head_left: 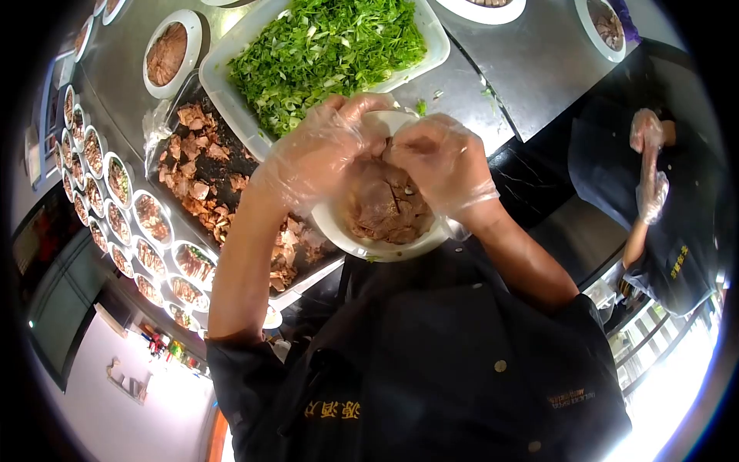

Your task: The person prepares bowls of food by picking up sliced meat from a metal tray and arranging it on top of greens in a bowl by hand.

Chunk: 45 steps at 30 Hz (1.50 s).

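At frame centre, left hand and right hand, both gloved, pinch meat slices over white bowl; bowl held off counter, could tip, slices may slide out.

**Fisheye feed, bright centre, blown-out corner**

I am seeing even overhead light falling on the steel counter, which is glinting softly. The lower right is washing out white, perhaps from a window. Heavy barrel distortion is bending the edges, black vignette is ringing the frame, and the rim is smearing slightly.
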Motion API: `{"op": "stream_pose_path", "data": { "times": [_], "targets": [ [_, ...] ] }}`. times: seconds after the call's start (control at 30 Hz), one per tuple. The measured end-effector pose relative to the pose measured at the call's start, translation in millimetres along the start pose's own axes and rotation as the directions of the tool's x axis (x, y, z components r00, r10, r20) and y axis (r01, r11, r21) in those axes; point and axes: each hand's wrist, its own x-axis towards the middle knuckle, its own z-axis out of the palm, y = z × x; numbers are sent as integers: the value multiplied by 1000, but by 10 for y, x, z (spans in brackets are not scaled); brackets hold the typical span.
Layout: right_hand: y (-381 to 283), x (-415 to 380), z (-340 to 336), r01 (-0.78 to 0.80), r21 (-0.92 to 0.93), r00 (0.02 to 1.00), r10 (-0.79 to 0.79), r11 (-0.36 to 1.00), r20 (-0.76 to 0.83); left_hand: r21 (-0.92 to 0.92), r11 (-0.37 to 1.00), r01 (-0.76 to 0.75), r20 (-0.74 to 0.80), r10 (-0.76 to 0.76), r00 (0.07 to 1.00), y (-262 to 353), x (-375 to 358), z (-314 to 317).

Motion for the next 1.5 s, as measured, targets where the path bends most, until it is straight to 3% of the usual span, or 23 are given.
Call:
{"op": "stream_pose_path", "data": {
  "times": [0.07,0.13,0.27,0.47,0.53,0.6,0.67,0.77,0.83,0.97,1.03,1.07,1.1,1.17,1.23,1.27,1.33,1.37,1.4,1.47,1.5],
  "targets": [
    [-15,-2,17,49,-55,998,-50,997,-27,-37,999,-23,-32,22,999,-62,-61,23],
    [-44,-15,76,-2,-77,999,-1,997,-48,-77,996,-52,-59,47,997,-163,-102,41],
    [-40,-17,143,49,-371,996,-73,927,-51,-123,984,-130,-127,114,985,-274,-167,77],
    [-177,-16,209,30,-457,997,-56,889,-43,-86,978,-189,-149,175,973,-349,-209,172],
    [-119,0,181,63,-549,997,-77,834,-2,105,947,-303,-177,318,931,-358,-191,200],
    [-151,2,160,37,-591,997,13,806,80,133,935,-329,-171,348,922,-411,-170,245],
    [-206,7,156,-22,-534,998,52,845,42,161,921,-354,-163,378,911,-432,-145,274],
    [-233,70,162,109,-644,990,-28,757,135,223,901,-372,-197,415,888,-452,-148,325],
    [-314,171,185,-22,-732,969,196,681,153,52,922,-383,-292,381,877,-505,-159,415],
    [-409,184,176,-176,-607,946,304,775,114,-15,951,-308,-353,283,892,-448,-266,507],
    [-462,150,185,-289,-490,929,364,822,62,55,953,-299,-335,299,893,-417,-298,497],
    [-344,143,177,-283,-497,931,360,821,65,55,953,-296,-344,297,891,-432,-295,494],
    [-115,120,167,-100,-569,974,197,816,112,114,937,-331,-333,350,876,-464,-294,490],
    [-192,135,190,91,-627,983,30,774,180,173,918,-358,-323,396,860,-488,-293,459],
    [-350,144,215,-260,-547,937,344,796,55,241,888,-392,-300,452,840,-476,-272,407],
    [-330,127,232,-260,-553,938,342,792,49,241,886,-396,-306,457,835,-471,-249,416],
    [-278,84,274,-58,-752,994,107,657,17,241,885,-399,-335,461,821,-488,-223,459],
    [-375,74,219,-138,-675,969,239,725,59,241,883,-403,-332,466,820,-486,-216,477],
    [-341,97,234,-145,-671,969,241,728,52,251,883,-396,-340,463,818,-484,-212,489],
    [-205,127,264,89,-860,948,221,502,227,259,880,-398,-338,468,816,-496,-209,512],
    [-149,100,239,76,-861,950,225,502,215,223,908,-355,-293,410,864,-516,-191,518]
  ]
}}
